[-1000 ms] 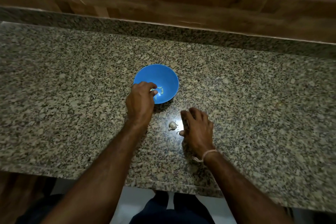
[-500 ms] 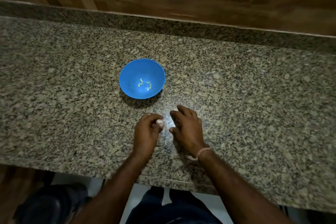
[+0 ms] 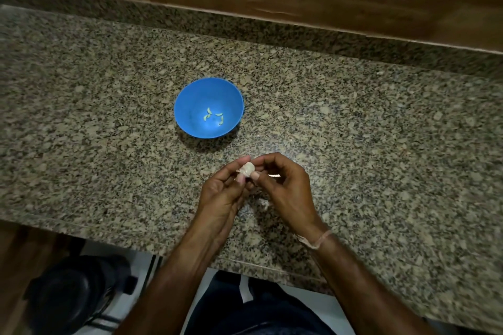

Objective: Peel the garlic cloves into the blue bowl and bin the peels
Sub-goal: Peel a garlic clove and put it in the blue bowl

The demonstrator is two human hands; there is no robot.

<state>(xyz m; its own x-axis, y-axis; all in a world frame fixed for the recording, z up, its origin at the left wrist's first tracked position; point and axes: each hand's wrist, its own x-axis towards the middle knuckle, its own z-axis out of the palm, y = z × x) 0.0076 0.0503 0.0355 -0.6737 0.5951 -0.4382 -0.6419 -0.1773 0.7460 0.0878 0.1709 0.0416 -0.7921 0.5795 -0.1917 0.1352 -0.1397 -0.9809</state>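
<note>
While both hands work one clove, we are mid-peel, just short of the bowl.
Our left hand (image 3: pixel 220 193) pinches the clove (image 3: pixel 246 169) between thumb and fingertips, and our right hand (image 3: pixel 285 187) pinches its other side, fingers curled in, both held above the counter (image 3: pixel 381 144). The skin looks mostly on, so stripping it is the step in hand. The bowl (image 3: pixel 190 98) sits near, just beyond the hands, a few peeled cloves (image 3: pixel 213 117) in its bottom. Next, we judge, a thumb must tear the skin free, then the bare clove goes in the bowl. Scraps of peel (image 3: pixel 264 202) lie on the counter under the hands, not yet binned.
</note>
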